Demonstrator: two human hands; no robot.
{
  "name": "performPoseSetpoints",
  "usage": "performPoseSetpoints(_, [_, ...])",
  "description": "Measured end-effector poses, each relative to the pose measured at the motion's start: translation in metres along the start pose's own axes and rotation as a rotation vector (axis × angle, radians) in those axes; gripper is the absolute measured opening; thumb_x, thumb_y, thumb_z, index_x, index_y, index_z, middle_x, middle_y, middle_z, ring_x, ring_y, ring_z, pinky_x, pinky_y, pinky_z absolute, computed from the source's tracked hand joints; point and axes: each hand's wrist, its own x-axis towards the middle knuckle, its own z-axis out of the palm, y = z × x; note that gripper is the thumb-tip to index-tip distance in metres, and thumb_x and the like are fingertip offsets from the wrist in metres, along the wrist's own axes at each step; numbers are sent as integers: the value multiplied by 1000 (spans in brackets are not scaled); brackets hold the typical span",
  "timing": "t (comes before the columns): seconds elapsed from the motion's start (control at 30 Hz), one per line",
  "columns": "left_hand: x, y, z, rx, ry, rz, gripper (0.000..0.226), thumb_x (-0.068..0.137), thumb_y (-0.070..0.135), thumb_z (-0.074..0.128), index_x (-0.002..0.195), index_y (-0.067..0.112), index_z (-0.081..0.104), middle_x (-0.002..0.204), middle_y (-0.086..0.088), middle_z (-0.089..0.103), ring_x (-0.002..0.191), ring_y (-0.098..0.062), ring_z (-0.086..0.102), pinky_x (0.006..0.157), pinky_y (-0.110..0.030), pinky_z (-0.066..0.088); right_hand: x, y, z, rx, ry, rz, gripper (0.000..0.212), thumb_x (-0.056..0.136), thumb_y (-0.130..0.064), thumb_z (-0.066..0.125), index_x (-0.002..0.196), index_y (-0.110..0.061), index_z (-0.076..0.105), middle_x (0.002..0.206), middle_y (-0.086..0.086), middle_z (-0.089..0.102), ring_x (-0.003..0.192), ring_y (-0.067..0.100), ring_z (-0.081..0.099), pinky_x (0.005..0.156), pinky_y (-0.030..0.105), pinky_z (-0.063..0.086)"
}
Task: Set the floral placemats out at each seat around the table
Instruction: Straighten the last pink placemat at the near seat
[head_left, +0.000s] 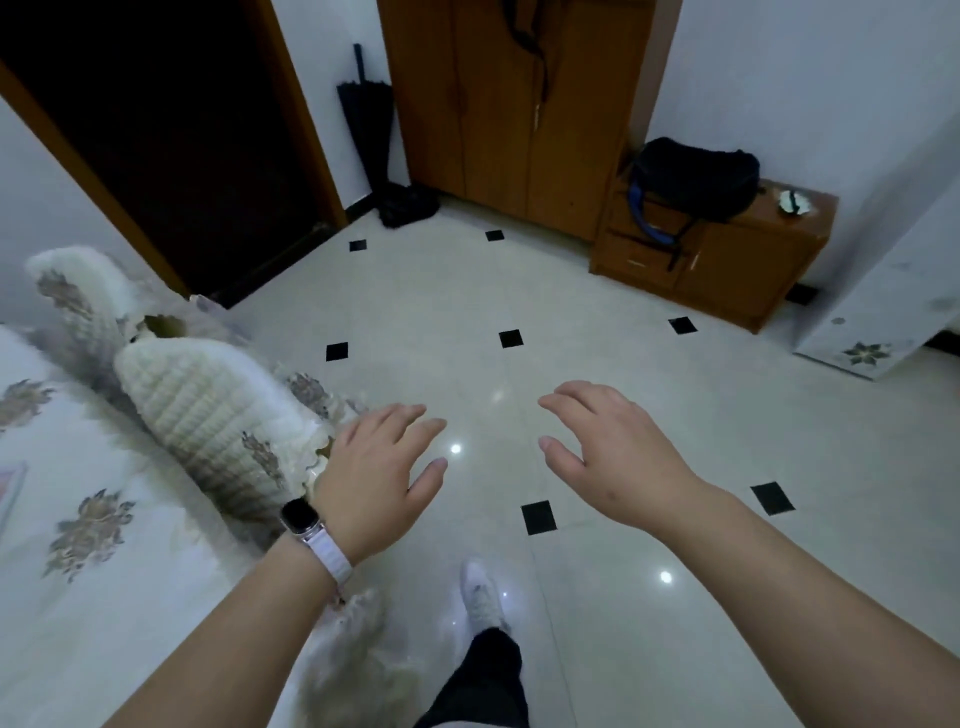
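- The worktop (78, 597) runs along the left, under a white floral cloth (130, 467) printed with grey-brown flower sprays. Two sprays lie on the flat part that shows, and more sit on its scalloped, hanging edge.
- A pinkish-edged sliver (10, 483) lies flat on the worktop at the far left edge of the view. Too little shows to tell whether it is a placemat.
- The left hand (374, 467) hangs palm down over the floor (675, 415), just beside the cloth's edge. Its fingers (410, 415) are loosely spread and hold nothing.
- The right hand (618, 457) is level with it and apart from it, palm down. Its fingers (571, 395) are relaxed and hold nothing.
- One watch (301, 519) with a white strap and a dark face sits on the left wrist.
- Two chairs are pushed against the worktop, both with fluffy white ribbed covers: the nearer chair (208, 415) and the farther chair (78, 280).
- The pale floor tiles carry seven black diamond insets.
- Against the far wall stand one folded umbrella (366, 114), one wooden wardrobe (514, 104) and one low cabinet (727, 260) with a dark backpack (696, 176) on top.
- One white shoe (483, 592) shows below.
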Motion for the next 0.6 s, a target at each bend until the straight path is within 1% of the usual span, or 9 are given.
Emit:
performPoseSetpoints(0.1, [52,-37,15,-21,7,-35,42,87,46,46,119,26,61,126,0,61,118,-25,54,97,-44,37,66,-4,1,-23,-1,-38,44,94,-39,51,134,-20,51,137,0,50,126,20,43,102,35,35])
performPoseSetpoints(0.2, [100,-82,22,-55,4,-96,42,86,47,44,119,26,61,125,1,62,116,-25,55,99,-48,38,132,-6,1,-31,-46,-43,45,95,-41,48,136,-22,49,140,-2,47,129,18,39,105,34,33])
performPoseSetpoints(0.3, [145,-128,22,-75,-2,-134,44,85,48,43,119,26,62,124,0,63,115,-27,56,98,-51,41,198,-10,-3,-65,-68,-64,45,95,-41,48,135,-22,49,140,-2,47,128,19,40,105,36,35])
performPoseSetpoints(0.37, [169,-154,18,-118,12,-176,46,84,48,43,118,25,63,124,-1,63,115,-27,57,97,-50,41,239,-15,-4,-80,-70,-79,45,95,-41,48,135,-21,50,139,-2,48,127,19,42,104,36,36])
performPoseSetpoints(0.47, [185,-186,10,-190,84,-247,46,85,47,46,120,23,63,125,-2,63,115,-26,56,96,-47,43,293,-32,1,-112,-104,-147,45,95,-44,46,134,-23,50,138,-3,48,125,18,42,103,36,37])
performPoseSetpoints(0.6, [190,-224,1,-147,121,-290,44,85,44,48,120,22,63,124,-2,63,114,-26,56,93,-45,45,351,-60,14,-122,-142,-246,45,95,-45,44,135,-24,49,138,-4,47,127,18,41,103,36,36])
